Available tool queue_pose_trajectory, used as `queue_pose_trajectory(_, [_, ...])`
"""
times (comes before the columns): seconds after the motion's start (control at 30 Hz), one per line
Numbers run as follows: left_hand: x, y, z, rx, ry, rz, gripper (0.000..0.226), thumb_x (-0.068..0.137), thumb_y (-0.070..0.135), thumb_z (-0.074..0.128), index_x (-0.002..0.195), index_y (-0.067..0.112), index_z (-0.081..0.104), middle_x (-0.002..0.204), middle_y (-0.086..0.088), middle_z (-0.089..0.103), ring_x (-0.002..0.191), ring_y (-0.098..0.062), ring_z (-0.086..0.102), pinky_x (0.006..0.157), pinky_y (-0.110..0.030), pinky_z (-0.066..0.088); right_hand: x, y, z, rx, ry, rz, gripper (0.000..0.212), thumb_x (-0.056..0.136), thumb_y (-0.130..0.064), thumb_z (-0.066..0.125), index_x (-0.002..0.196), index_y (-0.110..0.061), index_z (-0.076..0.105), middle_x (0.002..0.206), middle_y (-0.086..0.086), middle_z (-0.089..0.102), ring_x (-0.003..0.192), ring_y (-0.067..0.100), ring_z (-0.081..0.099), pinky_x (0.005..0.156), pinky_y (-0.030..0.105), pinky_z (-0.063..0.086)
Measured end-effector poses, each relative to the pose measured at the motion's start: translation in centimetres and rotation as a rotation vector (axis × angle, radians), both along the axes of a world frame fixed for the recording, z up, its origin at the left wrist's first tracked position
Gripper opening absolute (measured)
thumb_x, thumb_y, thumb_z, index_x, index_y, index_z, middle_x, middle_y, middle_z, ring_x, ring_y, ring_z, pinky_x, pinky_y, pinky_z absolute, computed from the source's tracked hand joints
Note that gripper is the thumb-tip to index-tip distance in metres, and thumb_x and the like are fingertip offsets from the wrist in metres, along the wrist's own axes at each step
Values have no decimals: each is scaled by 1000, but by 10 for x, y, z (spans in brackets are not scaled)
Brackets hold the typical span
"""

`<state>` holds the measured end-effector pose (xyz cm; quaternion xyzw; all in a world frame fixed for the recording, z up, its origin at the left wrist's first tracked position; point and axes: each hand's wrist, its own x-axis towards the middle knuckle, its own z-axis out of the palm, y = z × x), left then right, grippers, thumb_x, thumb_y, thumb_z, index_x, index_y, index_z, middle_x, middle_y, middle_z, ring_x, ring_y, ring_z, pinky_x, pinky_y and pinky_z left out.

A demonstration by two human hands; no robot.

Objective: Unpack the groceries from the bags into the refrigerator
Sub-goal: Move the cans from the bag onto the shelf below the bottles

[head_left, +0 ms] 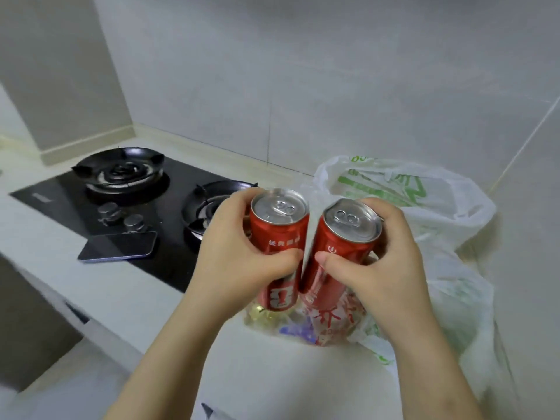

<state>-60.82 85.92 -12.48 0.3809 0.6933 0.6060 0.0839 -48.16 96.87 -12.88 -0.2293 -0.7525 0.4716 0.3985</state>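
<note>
Since each hand has one can, this reads as a two-at-once lift for a single trip to the fridge, which isn't in frame. The left hand [239, 253] is wrapped round a slim red aluminium drink can with a silver pull-tab lid [280, 234] at centre frame, with the thumb across the label and the fingers curled behind. The right hand [372, 268] grips a second, matching red can [336, 262] just right of it in the same mid-body grip. The tops splay apart and the bases nearly meet; I can't tell if they touch. Both cans are clear of the counter, above the open mouth of a thin white plastic carrier bag with green print [439, 207] slumped at right centre on the pale stone countertop [136, 292]. The mid-body grip looks firm and slip risk looks low. Both cans are sealed with tabs flat, have a glossy red skin with white lettering, and show no dents. More packets [318, 325] sit in the bag under the cans, one a red-and-white wrapper, the rest blurred. A black glass two-burner gas hob [121, 192] is at left centre, with a dark smartphone [119, 245] lying flat on its near edge.
</note>
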Motion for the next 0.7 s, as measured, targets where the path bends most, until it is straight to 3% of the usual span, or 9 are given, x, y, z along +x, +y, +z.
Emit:
queue_pose_trajectory(0.1, [-10,-34,1,0,-1,91,59,48,21,72,100,39,53,99,15,64,88,2,63,70,-19,51,-19,-25,4,11,6,132,61,58,-4,82,99,-39,53,95,-27,63,87,-6,62,67,9,47])
queue_pose_trajectory(0.2, [-17,-73,0,-16,14,175,55,48,21,73,97,39,53,98,15,63,88,4,62,68,-14,51,-41,-54,4,8,3,249,62,58,-5,82,98,-41,52,96,-29,62,89,-7,61,69,8,47])
queue_pose_trajectory(0.4, [-32,-190,-3,-32,10,414,57,47,20,72,98,41,55,99,15,64,92,1,62,68,-16,51,-89,-149,4,4,-10,526,61,57,-11,83,100,-43,52,98,-24,63,88,2,64,62,21,48])
queue_pose_trajectory(0.53, [-27,-274,-5,-59,4,600,59,46,22,72,98,44,55,101,15,63,93,-2,62,74,-23,53,-111,-221,2,-5,-15,728,63,61,-1,81,103,-38,53,99,-26,62,93,-4,61,69,12,49])
queue_pose_trajectory(0.7, [-5,-378,-5,-96,-6,827,66,43,28,69,107,39,58,105,14,64,97,-3,61,79,-25,53,-126,-318,-4,-55,-36,965,62,57,-14,82,104,-40,53,102,-22,63,95,-2,62,69,12,50])
